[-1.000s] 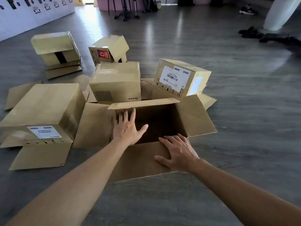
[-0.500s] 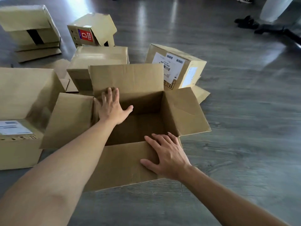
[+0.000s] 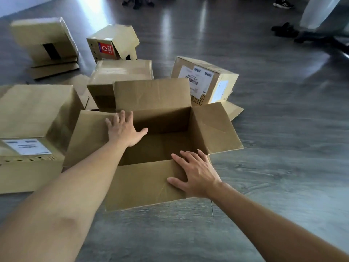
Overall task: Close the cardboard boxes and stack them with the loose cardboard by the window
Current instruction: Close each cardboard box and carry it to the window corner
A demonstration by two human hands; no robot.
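Right hand: my right hand [image 3: 196, 175] lies flat on the near flap [image 3: 143, 184] of the open box, fingers straight and slightly spread, clamped on nothing.
Near flap: I see it folded outward and down toward me, its far edge at the box mouth.
Open box: the open box [image 3: 160, 142] sits on the grey floor [image 3: 283, 167] in the middle of my view, mouth up, all four flaps open.
Left hand: my left hand [image 3: 123, 129] rests at the box's far left corner, fingers straight and apart, thumb out over the opening; it grips nothing.
Left flap: the left flap [image 3: 88, 137] slopes outward under my left arm.
Right flap: the right flap [image 3: 213, 127] splays outward to the right.
Far flap: the far flap [image 3: 153, 94] stands upright.
Left box: a labelled closed box [image 3: 35, 118] sits just left of the open one.
Behind: a plain closed box [image 3: 120, 74] and a box with shipping labels [image 3: 204, 80] sit just beyond the far flap.
Far left: I see a box with a red sticker [image 3: 111, 42] and a tilted box [image 3: 43, 38] on flat cardboard.
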